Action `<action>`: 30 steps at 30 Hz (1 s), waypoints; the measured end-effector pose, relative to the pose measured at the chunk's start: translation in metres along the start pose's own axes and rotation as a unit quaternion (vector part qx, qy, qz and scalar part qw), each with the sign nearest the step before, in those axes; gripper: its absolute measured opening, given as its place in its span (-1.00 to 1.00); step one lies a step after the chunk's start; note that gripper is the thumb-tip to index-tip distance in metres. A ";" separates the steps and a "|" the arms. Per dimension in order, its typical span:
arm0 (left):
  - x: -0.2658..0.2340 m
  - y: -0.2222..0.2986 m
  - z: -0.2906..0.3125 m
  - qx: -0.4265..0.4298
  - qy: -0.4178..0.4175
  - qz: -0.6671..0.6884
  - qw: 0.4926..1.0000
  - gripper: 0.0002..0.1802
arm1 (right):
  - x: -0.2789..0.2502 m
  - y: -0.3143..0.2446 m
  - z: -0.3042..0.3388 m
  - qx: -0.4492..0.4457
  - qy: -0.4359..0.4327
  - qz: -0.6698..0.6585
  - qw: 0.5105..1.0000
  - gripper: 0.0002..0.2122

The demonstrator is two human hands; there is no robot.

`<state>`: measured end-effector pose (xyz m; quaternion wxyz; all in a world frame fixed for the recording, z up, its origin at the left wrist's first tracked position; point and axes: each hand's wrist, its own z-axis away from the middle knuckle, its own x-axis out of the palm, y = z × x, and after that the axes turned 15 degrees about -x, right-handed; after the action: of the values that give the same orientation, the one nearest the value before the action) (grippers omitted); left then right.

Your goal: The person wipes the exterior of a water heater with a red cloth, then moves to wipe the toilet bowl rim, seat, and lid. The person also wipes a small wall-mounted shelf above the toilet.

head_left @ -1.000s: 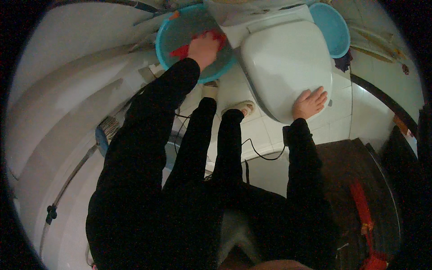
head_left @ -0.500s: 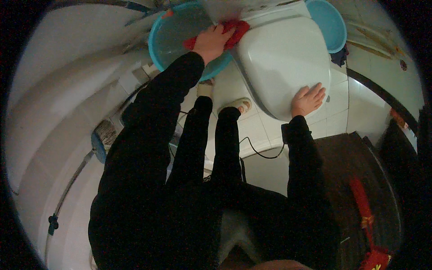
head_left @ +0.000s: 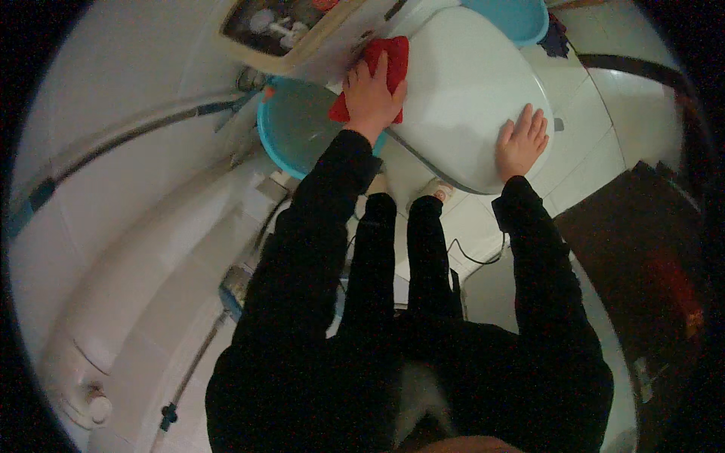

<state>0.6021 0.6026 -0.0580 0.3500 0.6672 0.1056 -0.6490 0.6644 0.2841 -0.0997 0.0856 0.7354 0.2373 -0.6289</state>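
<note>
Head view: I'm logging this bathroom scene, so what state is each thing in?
Toilet lid: shut, flat.
Cistern: uncovered, fittings inside show.
Red cloth: pressed at the lid's rear edge.
Left hand: spread on the cloth.
Right hand: flat on the lid, empty.
Teal basin: upright on the floor.

Floor point(head_left: 596, 143): white tiles, running under everything here.
Toilet point(head_left: 468, 98): white, stands on the tiles, lid shut.
Near basin point(head_left: 291, 132): teal, round, on the floor just left of the toilet.
Far basin point(head_left: 513, 15): blue, beyond the toilet.
Cable point(head_left: 472, 257): thin, black, looped across the tiles.
Mat point(head_left: 634, 249): dark, at right.
</note>
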 end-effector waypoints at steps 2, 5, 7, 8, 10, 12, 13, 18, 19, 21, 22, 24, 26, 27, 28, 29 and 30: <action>0.011 0.012 -0.020 -0.012 -0.025 -0.046 0.999 -0.24 | 0.002 0.002 0.001 0.005 -0.001 -0.002 1.000 -0.40; 0.019 0.027 -0.045 -0.002 -0.070 -0.051 0.996 -0.25 | 0.005 0.005 0.002 0.022 -0.005 0.002 1.000 -0.40; 0.027 0.040 -0.054 0.003 -0.071 -0.053 0.996 -0.27 | 0.008 0.006 0.002 0.029 -0.006 0.005 1.000 -0.40; 0.031 0.047 -0.058 0.018 -0.050 -0.062 0.997 -0.28 | 0.010 0.007 0.002 0.028 -0.010 0.006 1.000 -0.40; 0.044 0.066 -0.067 0.044 -0.015 -0.083 0.996 -0.31 | 0.013 0.008 0.003 0.032 -0.007 0.004 0.999 -0.40; 0.057 0.087 -0.080 0.072 0.016 -0.076 0.994 -0.33 | 0.016 0.009 0.004 0.034 -0.010 0.009 0.999 -0.40; 0.063 0.096 -0.088 0.081 0.029 -0.078 0.993 -0.35 | 0.017 0.009 0.004 0.040 -0.013 0.003 0.999 -0.40; 0.086 0.131 -0.117 0.143 0.072 -0.032 0.987 -0.47 | 0.018 0.009 0.004 0.042 0.019 -0.032 0.998 -0.39; 0.089 0.137 -0.119 0.167 0.080 -0.021 0.983 -0.50 | 0.018 0.009 0.004 0.044 0.017 -0.035 0.998 -0.40; 0.097 0.155 -0.119 0.243 0.060 -0.012 0.968 -0.55 | 0.018 0.009 0.004 0.048 0.004 -0.037 0.998 -0.40; 0.104 0.169 -0.115 0.295 0.034 -0.012 0.955 -0.58 | 0.017 0.010 0.004 0.048 -0.002 -0.037 0.998 -0.40; 0.129 0.201 -0.088 0.400 0.040 0.008 0.916 -0.62 | 0.018 0.010 0.004 0.054 0.001 -0.040 0.998 -0.40; 0.143 0.217 -0.047 0.405 0.005 0.037 0.913 -0.63 | 0.017 0.011 0.003 0.054 -0.001 -0.043 0.998 -0.39; 0.145 0.215 -0.031 0.418 -0.005 0.073 0.905 -0.63 | 0.016 0.012 0.003 0.054 -0.002 -0.042 0.998 -0.39; 0.142 0.206 -0.017 0.429 -0.020 0.074 0.900 -0.62 | 0.016 0.011 0.002 0.057 -0.012 -0.046 0.997 -0.40; 0.135 0.191 -0.004 0.414 -0.072 0.064 0.905 -0.60 | 0.014 0.012 0.002 0.058 -0.018 -0.051 0.997 -0.40; 0.125 0.172 0.006 0.405 -0.107 0.067 0.906 -0.58 | 0.013 0.011 0.001 0.060 -0.023 -0.058 0.996 -0.41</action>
<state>0.7169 0.4334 -0.1183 0.1014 0.6837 -0.2489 -0.6784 0.6696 0.2773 -0.1145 0.0104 0.7098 0.2392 -0.6625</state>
